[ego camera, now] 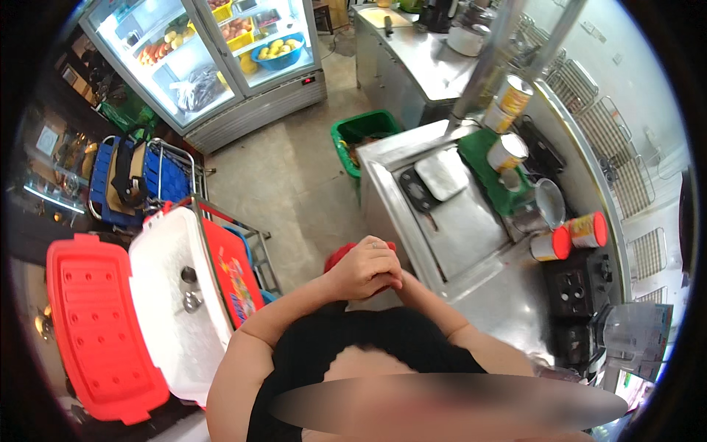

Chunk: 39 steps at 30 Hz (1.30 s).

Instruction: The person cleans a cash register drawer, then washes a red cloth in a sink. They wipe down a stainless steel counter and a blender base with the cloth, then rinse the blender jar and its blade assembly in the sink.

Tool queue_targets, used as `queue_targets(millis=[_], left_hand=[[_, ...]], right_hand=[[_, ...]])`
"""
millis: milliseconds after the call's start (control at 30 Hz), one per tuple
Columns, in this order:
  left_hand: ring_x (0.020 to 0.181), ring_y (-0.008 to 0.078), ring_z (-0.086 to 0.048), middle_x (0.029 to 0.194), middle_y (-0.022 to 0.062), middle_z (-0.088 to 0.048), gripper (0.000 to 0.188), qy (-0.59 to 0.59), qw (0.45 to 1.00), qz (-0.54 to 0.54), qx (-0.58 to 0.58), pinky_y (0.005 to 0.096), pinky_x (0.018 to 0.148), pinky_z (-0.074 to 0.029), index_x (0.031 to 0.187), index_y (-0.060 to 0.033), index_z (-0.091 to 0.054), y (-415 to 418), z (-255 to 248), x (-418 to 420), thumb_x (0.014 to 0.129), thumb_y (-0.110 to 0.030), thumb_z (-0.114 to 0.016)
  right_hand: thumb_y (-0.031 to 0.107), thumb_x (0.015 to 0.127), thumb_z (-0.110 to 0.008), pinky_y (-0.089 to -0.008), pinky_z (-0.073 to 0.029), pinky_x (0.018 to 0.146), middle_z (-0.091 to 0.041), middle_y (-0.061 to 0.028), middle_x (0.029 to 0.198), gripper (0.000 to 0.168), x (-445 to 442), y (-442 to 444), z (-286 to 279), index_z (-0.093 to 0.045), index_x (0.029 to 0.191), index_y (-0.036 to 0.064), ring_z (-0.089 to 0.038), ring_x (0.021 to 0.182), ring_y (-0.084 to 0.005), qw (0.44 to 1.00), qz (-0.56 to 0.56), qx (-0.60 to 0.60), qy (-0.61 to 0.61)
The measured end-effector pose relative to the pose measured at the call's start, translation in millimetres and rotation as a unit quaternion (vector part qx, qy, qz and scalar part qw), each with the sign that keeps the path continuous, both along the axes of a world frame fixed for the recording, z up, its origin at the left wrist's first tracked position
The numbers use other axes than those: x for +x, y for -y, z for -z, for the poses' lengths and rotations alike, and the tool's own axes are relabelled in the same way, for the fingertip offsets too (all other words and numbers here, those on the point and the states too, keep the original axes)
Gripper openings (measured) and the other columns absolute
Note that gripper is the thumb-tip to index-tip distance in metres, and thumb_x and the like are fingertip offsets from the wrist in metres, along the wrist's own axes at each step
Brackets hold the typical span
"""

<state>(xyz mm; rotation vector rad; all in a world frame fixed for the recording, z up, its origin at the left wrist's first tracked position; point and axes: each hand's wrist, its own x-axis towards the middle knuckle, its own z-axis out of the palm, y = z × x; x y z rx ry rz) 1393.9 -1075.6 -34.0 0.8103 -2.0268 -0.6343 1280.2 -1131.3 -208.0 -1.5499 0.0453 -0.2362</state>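
Note:
Both hands are together in front of my body, around a red item (339,257), perhaps a cloth, that shows behind them and between the fingers. My left hand (367,268), with a ring on one finger, lies over the front of it. My right hand (395,280) is mostly hidden behind the left one, with only its fingers and wrist showing. To the right, a black kitchen scale (418,190) with a metal plate stands on the steel counter (386,182). On the left is a cooler (160,298) holding ice and metal utensils, its red lid (107,331) swung outwards.
A green bin (337,138) stands on the floor (281,166) ahead. Cans (507,152) and a clear pitcher (530,212) line the right counter, near a black appliance (577,293). A glass-door fridge (254,105) stands ahead left, and a blue folding chair (165,174) behind the cooler.

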Motion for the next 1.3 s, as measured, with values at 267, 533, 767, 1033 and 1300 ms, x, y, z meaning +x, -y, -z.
queue_targets(millis=[267,533,767,1033,1300], left_hand=[[0.082,0.0207,-0.056,0.089,0.0099,-0.059,0.018,-0.169,0.984,-0.025,-0.050,0.0301,0.070,-0.043,0.086,-0.0051,-0.061,112,-118,242,0.075,-0.017,-0.068],[0.092,0.0063,-0.048,0.096,-0.0075,-0.057,0.014,-0.328,0.918,0.025,-0.222,0.0192,0.068,-0.033,0.092,-0.0208,-0.061,241,-218,358,0.083,-0.011,-0.056],[0.096,0.0120,-0.051,0.108,0.0064,-0.055,0.028,-0.257,0.899,0.148,-0.321,0.0242,0.077,-0.041,0.111,-0.0052,-0.055,412,-237,478,0.084,-0.001,-0.051],[0.061,0.0184,-0.061,0.074,0.0091,-0.064,0.014,-0.329,0.840,0.427,0.058,0.0286,0.056,-0.048,0.079,-0.0060,-0.064,710,-167,586,0.069,-0.002,-0.072],[0.071,0.0200,-0.061,0.080,0.0053,-0.058,0.012,-0.495,0.662,0.560,0.050,0.0245,0.059,-0.050,0.084,-0.0050,-0.065,896,-199,504,0.073,0.001,-0.065]], right_hand=[[0.026,0.076,-0.069,-0.0344,-0.042,0.087,-0.051,-0.0054,0.115,0.051,169,193,-90,-0.049,0.119,0.008,-0.047,0.104,-0.0165,0.984,0.147,-0.063,-0.081],[0.022,0.069,-0.072,-0.0363,-0.040,0.092,-0.057,-0.0092,0.113,0.044,234,401,-113,-0.058,0.108,0.007,-0.053,0.105,-0.0215,0.928,0.362,-0.085,0.024],[0.022,0.073,-0.065,-0.0363,-0.039,0.093,-0.055,-0.0106,0.115,0.043,266,587,-150,-0.054,0.111,0.005,-0.052,0.106,-0.0222,0.810,0.571,-0.133,0.024],[0.023,0.077,-0.058,-0.0363,-0.039,0.094,-0.053,-0.0122,0.117,0.042,256,715,-142,-0.051,0.114,0.003,-0.051,0.107,-0.0231,0.628,0.765,-0.144,0.026],[0.023,0.081,-0.051,-0.0363,-0.038,0.094,-0.051,-0.0138,0.119,0.042,245,769,-131,-0.047,0.117,0.001,-0.050,0.108,-0.0239,0.454,0.885,-0.098,0.026]])
